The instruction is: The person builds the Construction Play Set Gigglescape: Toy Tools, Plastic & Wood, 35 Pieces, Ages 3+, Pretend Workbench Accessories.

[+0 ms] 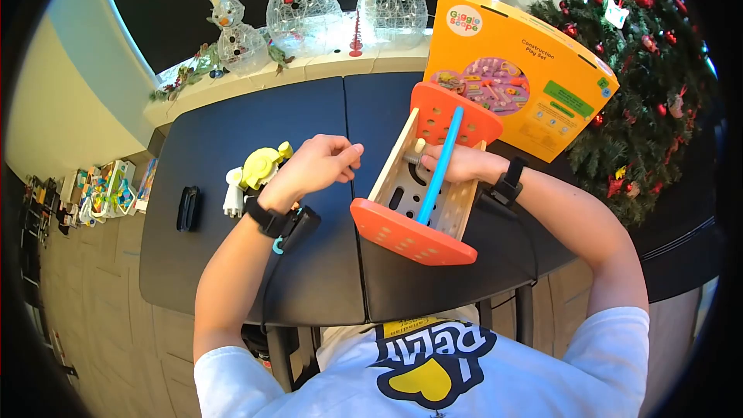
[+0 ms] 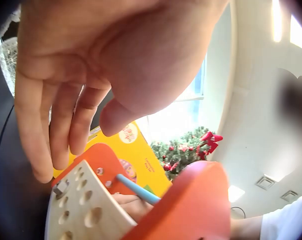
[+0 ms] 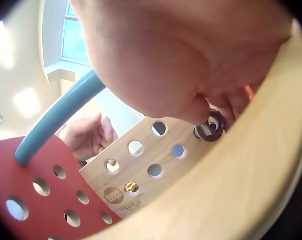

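A toy toolbox with wooden sides (image 1: 392, 156), red end panels (image 1: 414, 236) and a blue rod handle (image 1: 441, 166) stands on the table. My right hand (image 1: 458, 163) reaches inside it under the rod and grips a dark grey toy bolt (image 3: 210, 127) at the far side panel. The bolt's tip (image 2: 61, 188) pokes out through a hole on that panel's outer face. My left hand (image 1: 321, 164) hovers just left of the toolbox, its fingers loosely bent and holding nothing. Beneath and beyond the left wrist lies a yellow-green and white object (image 1: 259, 170), partly hidden.
A yellow box (image 1: 526, 70) labelled Construction Play Set stands behind the toolbox, beside a decorated tree (image 1: 650, 70). A small black case (image 1: 188, 209) lies at the left of the dark table (image 1: 309, 286). Snowman figures (image 1: 302, 0) line the window sill.
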Action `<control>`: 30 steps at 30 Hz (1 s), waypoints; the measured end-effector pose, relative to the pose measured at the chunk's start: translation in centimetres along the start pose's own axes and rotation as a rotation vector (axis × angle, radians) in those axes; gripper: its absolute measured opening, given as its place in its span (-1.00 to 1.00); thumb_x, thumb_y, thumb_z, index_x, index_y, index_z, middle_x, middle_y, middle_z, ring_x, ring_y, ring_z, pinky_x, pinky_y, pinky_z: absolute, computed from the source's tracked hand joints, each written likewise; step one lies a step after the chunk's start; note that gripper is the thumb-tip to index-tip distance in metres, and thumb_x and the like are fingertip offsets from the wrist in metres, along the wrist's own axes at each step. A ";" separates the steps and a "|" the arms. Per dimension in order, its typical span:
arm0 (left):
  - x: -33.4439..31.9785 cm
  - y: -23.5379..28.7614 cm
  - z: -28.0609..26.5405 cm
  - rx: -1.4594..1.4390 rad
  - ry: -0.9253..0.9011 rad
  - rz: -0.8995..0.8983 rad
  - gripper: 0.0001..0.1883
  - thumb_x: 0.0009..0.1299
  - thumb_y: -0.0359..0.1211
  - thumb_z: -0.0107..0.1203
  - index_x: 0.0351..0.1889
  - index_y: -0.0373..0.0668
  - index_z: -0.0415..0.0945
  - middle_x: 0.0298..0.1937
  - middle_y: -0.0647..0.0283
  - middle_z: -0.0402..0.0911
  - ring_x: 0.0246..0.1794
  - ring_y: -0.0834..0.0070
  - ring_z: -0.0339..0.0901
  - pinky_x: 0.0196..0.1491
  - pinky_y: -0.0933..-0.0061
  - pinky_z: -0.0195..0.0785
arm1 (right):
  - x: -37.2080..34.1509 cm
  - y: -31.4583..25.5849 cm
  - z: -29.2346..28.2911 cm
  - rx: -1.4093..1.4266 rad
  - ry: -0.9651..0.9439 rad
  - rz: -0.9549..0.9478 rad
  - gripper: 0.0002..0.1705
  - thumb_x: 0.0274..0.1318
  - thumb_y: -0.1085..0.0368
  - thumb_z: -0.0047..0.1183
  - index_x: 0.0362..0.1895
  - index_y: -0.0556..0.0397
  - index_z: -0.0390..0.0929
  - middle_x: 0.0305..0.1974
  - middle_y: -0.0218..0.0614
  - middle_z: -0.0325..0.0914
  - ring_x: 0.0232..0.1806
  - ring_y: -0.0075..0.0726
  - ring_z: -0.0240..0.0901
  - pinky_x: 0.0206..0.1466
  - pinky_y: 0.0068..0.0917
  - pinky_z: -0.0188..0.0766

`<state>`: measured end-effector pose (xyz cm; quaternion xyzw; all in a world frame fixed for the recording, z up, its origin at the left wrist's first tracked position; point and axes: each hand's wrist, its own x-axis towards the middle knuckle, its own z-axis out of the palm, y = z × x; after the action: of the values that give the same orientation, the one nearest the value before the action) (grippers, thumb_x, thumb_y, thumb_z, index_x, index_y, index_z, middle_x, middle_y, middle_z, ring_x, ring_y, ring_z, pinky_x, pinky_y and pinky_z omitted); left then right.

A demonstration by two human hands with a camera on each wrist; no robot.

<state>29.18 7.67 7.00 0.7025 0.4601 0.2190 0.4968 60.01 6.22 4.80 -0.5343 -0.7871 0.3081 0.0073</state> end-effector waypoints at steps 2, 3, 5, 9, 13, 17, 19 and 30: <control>1.9 -0.5 0.9 0.025 0.022 0.008 -0.50 0.57 -0.01 0.18 -0.10 -0.37 0.70 -0.25 0.18 0.74 -0.22 0.49 0.70 -0.15 0.41 0.62 | 0.3 0.4 0.3 0.048 0.013 -0.024 -0.52 0.58 0.04 -0.26 -0.08 0.19 0.55 -0.14 0.06 0.64 -0.03 0.15 0.61 0.09 -0.04 0.48; 2.7 -0.7 1.0 0.049 -0.031 0.012 -0.43 0.53 0.03 0.22 0.08 -0.38 0.68 -0.15 0.12 0.74 -0.23 0.48 0.69 -0.13 0.39 0.62 | 0.6 0.6 0.3 0.072 -0.024 -0.015 -0.51 0.60 0.03 -0.26 -0.13 0.16 0.57 -0.22 -0.07 0.62 -0.13 -0.02 0.57 -0.01 -0.13 0.48; 3.1 -0.5 2.0 0.023 -0.034 0.015 -0.40 0.54 0.04 0.20 0.17 -0.37 0.65 -0.02 0.06 0.73 -0.20 0.44 0.68 -0.11 0.36 0.62 | 0.9 0.5 0.1 0.121 -0.101 0.002 -0.47 0.64 0.00 -0.27 -0.23 0.09 0.60 -0.40 -0.34 0.57 -0.33 -0.35 0.50 -0.21 -0.32 0.47; 5.6 -1.8 3.4 -0.023 -0.123 -0.007 -0.32 0.56 0.11 0.13 0.26 -0.39 0.60 0.18 -0.01 0.69 -0.05 0.32 0.67 0.00 0.29 0.61 | 0.5 -0.3 -0.2 0.305 -0.135 0.161 -0.48 0.64 -0.01 -0.27 -0.18 0.07 0.61 -0.42 -0.45 0.55 -0.42 -0.50 0.41 -0.36 -0.45 0.39; 5.3 -0.1 4.1 -0.174 -0.208 -0.082 -0.35 0.64 0.08 0.04 0.26 -0.39 0.60 0.13 0.03 0.71 0.14 0.33 0.64 0.20 0.25 0.56 | 1.5 0.9 0.7 0.396 -0.111 0.190 -0.50 0.64 0.00 -0.27 -0.15 0.08 0.61 -0.42 -0.45 0.56 -0.45 -0.52 0.41 -0.41 -0.47 0.36; 5.5 0.8 4.1 0.048 -0.162 -0.080 -0.32 0.54 0.13 0.18 0.13 -0.42 0.68 0.00 0.03 0.76 0.04 0.36 0.68 0.16 0.30 0.53 | 1.7 1.1 0.6 0.409 -0.139 0.226 -0.51 0.63 0.03 -0.27 -0.12 0.10 0.61 -0.38 -0.41 0.60 -0.47 -0.53 0.41 -0.44 -0.50 0.36; 5.1 1.4 4.0 0.208 -0.150 -0.016 -0.31 0.47 0.16 0.25 0.07 -0.41 0.71 -0.05 0.03 0.78 -0.02 0.36 0.69 0.13 0.32 0.53 | 2.2 1.5 0.8 0.495 -0.149 0.218 -0.57 0.59 0.01 -0.21 -0.19 0.04 0.55 -0.44 -0.37 0.56 -0.54 -0.51 0.34 -0.50 -0.48 0.28; 4.9 1.1 5.3 0.230 0.017 0.013 -0.38 0.27 0.04 0.32 -0.03 -0.40 0.75 -0.12 -0.12 0.79 -0.04 0.12 0.76 0.09 0.24 0.57 | 1.9 1.6 1.2 1.015 -0.112 0.277 -0.82 0.50 0.23 -0.04 -0.08 0.09 0.42 -0.20 -0.05 0.68 -0.37 -0.35 0.56 -0.35 -0.44 0.45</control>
<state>36.08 9.17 5.09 0.7560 0.4818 0.1737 0.4076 60.09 7.61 2.44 -0.5453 -0.4600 0.6767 0.1823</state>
